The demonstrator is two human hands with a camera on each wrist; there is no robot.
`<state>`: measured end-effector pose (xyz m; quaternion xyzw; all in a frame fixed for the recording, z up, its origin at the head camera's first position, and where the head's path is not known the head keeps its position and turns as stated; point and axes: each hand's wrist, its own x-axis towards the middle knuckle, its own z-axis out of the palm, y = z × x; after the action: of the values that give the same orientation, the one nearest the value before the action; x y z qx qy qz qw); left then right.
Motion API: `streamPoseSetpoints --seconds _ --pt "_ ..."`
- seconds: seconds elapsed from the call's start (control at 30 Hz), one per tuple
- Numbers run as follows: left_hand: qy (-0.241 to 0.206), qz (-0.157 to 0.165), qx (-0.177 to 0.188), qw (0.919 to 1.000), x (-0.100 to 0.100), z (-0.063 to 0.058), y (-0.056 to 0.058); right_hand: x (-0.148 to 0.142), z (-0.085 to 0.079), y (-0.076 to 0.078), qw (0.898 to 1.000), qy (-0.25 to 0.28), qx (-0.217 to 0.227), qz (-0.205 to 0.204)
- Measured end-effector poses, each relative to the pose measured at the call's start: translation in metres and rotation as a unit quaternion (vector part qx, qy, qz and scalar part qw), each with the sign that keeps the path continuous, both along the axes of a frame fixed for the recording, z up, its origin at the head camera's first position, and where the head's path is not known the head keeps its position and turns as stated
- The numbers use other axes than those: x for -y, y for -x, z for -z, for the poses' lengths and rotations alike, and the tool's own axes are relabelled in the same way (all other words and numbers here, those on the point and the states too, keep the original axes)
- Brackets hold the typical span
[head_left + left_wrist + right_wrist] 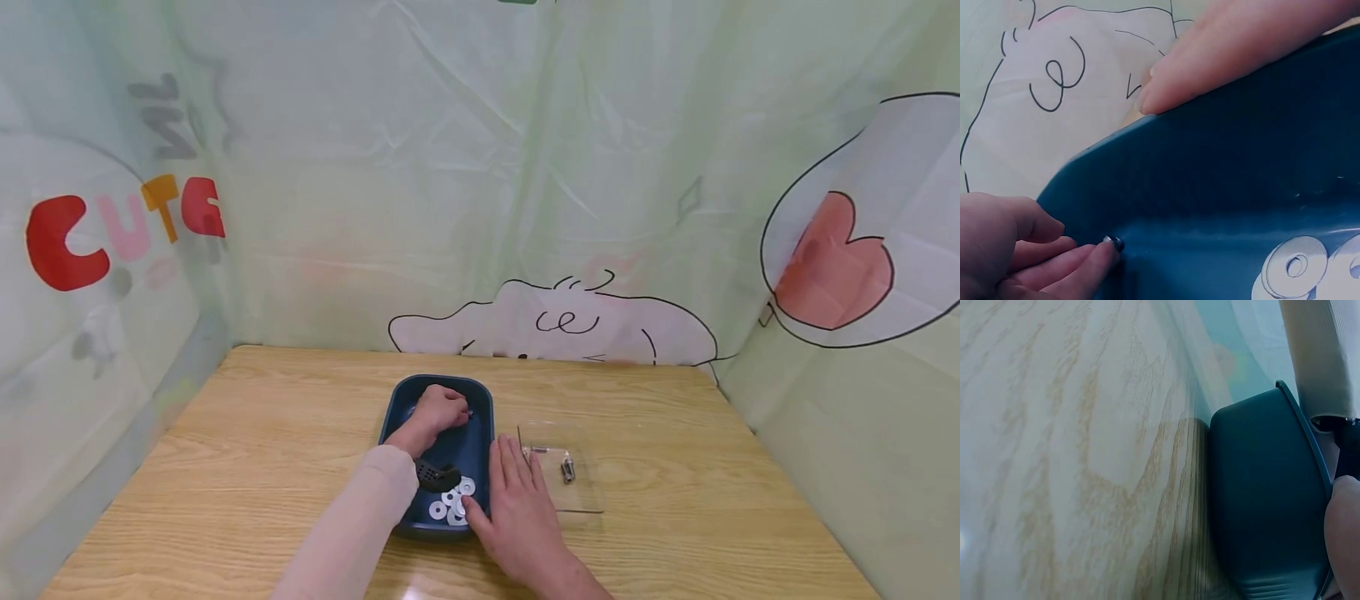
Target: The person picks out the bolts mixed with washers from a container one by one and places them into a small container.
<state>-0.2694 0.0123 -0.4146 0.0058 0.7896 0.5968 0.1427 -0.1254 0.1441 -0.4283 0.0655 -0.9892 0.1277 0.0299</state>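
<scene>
A dark blue tray [465, 450] stands on the table. My left hand [441, 408] reaches into its far end, fingers curled. At those fingertips is a small shiny metal piece [1114, 242], pinched as far as the left wrist view shows; its full shape is hidden. My right hand [521, 512] lies along the tray's right wall, fingers straight, thumb over the rim. Several flat metal washers [450, 504] lie in a pile at the tray's near end. Beside the right fingers is a clear plastic container [581, 500] holding small metal parts [567, 471].
The wooden table [285, 433] extends around the tray and container. Printed curtains [375, 208] hang behind it and at both sides. A black band [438, 477] is on my left wrist, below a pale sleeve [352, 517].
</scene>
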Motion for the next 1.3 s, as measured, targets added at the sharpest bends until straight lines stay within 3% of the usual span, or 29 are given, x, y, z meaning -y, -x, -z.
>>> streamPoseSetpoints --seconds 0.57,0.97,1.3 --pt "0.062 0.043 -0.018 0.9970 -0.008 0.002 -0.001 0.001 -0.001 0.001 1.000 0.000 0.012 0.005" --pt "0.057 0.006 0.016 0.9982 -0.005 -0.003 -0.008 0.000 0.000 0.001 1.000 0.001 0.017 0.009" --pt "0.039 0.016 0.024 0.9988 -0.009 -0.001 -0.009 0.001 0.000 0.001 1.000 -0.002 0.012 0.004"
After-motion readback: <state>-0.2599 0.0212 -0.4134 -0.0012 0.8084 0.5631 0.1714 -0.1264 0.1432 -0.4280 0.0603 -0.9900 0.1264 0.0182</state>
